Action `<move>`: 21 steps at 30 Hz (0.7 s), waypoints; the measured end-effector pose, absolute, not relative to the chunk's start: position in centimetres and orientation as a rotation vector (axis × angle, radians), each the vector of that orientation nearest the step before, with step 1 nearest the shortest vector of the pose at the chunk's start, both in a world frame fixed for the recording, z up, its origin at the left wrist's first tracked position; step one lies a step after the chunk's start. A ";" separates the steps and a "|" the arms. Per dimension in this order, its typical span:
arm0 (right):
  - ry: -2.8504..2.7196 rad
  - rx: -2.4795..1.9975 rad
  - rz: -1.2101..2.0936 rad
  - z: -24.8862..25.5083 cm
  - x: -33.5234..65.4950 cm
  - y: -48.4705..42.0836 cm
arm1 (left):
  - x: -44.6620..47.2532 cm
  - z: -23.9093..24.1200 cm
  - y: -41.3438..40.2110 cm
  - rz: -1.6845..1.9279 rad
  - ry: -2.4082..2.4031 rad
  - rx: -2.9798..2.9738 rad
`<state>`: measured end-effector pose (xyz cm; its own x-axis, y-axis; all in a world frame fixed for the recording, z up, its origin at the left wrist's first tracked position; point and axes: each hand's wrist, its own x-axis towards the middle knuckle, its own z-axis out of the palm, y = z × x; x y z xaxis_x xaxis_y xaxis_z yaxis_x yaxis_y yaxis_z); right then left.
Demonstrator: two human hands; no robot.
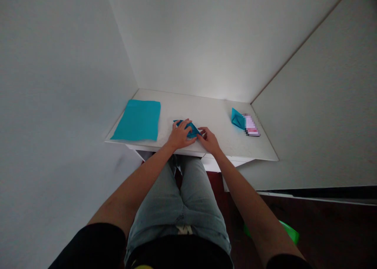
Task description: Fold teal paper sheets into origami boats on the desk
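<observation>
A piece of folded blue paper (193, 132) lies near the front edge of the white table (200, 108), with a pointed corner toward the right. Over its left part rests my left hand (180, 136), fingers spread across the paper and partly covering it. My right hand (209, 140) has its thumb and fingers closed on the paper's right corner. How the folds run beneath my left palm is hidden.
Flat blue sheet paper (138, 119) covers the table's left end. Toward the right end stand a folded blue paper shape (238, 119) and a pink, blurred flat object (251, 125) touching it. Walls border the table behind and at the sides. A green object (290, 233) is on the dark floor.
</observation>
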<state>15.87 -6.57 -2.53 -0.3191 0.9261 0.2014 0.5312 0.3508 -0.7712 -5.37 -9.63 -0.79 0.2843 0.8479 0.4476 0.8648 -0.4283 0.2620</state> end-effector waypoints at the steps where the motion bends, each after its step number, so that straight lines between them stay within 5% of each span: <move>1: -1.952 -1.248 0.789 -2.7 16.0 -6.5 | -5.4 -0.8 -9.6 -0.837 -1.691 -2.468; 21: -2.014 -1.204 0.708 -2.2 15.5 -7.0 | -5.3 -0.9 -9.8 -0.738 -1.712 -2.422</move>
